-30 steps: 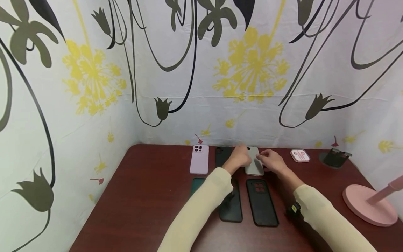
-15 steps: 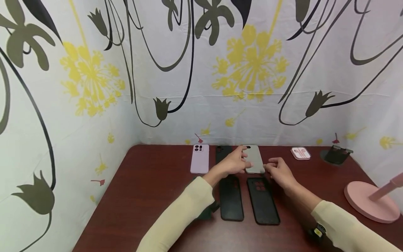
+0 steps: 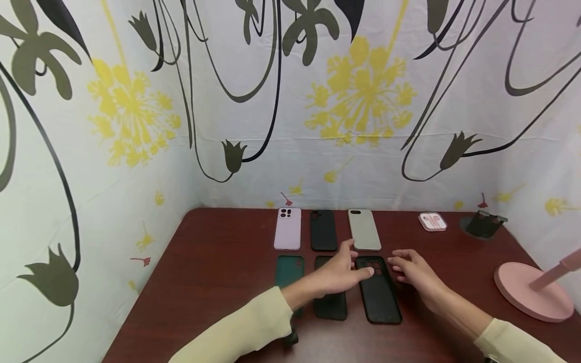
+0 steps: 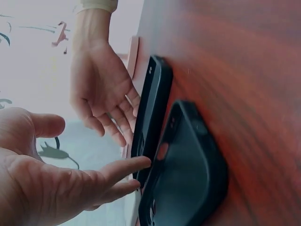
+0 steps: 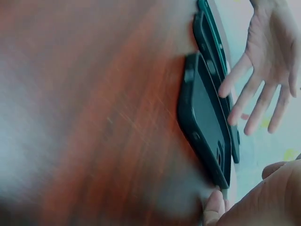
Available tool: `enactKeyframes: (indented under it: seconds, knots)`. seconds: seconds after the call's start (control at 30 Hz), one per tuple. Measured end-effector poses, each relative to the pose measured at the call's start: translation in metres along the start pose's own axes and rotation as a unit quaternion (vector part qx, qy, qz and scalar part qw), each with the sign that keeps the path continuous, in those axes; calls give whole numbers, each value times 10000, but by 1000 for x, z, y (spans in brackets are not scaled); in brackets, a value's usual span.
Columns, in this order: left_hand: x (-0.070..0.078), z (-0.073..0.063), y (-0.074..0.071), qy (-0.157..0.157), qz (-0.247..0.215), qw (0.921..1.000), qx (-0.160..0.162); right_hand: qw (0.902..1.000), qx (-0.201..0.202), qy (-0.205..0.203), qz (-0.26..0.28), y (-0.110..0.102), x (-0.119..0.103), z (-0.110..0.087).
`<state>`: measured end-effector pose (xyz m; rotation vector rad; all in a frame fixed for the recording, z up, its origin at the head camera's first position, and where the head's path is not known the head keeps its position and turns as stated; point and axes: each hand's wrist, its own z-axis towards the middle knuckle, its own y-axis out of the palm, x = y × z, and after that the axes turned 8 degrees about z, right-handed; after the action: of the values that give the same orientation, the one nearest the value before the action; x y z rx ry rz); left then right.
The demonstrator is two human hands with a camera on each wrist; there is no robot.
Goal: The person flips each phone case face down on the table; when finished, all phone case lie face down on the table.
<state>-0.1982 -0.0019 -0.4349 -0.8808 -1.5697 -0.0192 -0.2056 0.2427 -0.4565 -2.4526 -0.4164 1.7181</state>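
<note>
Across the table (image 3: 218, 287), phone cases (image 3: 381, 300) lie in two rows, likely for neatness, left hand (image 3: 338, 273) and right hand (image 3: 419, 276) near, fingers relaxed, empty.

Home-like indoor corner, creased flower-print cloth (image 3: 254, 116) as walls, reddish-brown wood counter (image 3: 213, 272), round-based pink stand (image 3: 528, 295), exact room unclear
</note>
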Motion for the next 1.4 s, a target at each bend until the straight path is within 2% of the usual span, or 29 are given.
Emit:
enactKeyframes:
  seconds: [0.13,0.2,0.27,0.33,0.47,0.63,0.87,1.07,1.2,1.4]
  knots:
    - [4,-9,5,-61,99,9999,-64,9998,-36,110,133,3,3,-12]
    - [5,-11,9,-195,47,9998,-66,9994,-91,217,236,5,4,-17]
    - [7,-14,13,-384,-154,9991,-51,9989,-176,323,286,7,5,-22]
    - [9,-15,18,-579,-577,9966,-61,9982,-272,431,317,9,5,-26]
    - [13,-18,27,-893,-1288,9876,-97,9963,-487,645,302,10,4,-34]
    - [15,-18,37,-1036,-1657,9802,-308,9953,-571,737,259,11,4,-39]
    - [17,-16,44,-1121,-2603,9589,-107,9965,-506,646,186,15,3,-41]
    - [15,-17,46,-1121,-2843,9521,-50,9950,-517,780,337,16,4,-42]
    - [14,-17,46,-1133,-2816,9528,-33,9938,-498,865,482,15,5,-42]
    - [12,-15,40,-1170,-2750,9543,-14,9939,-367,762,715,13,9,-43]
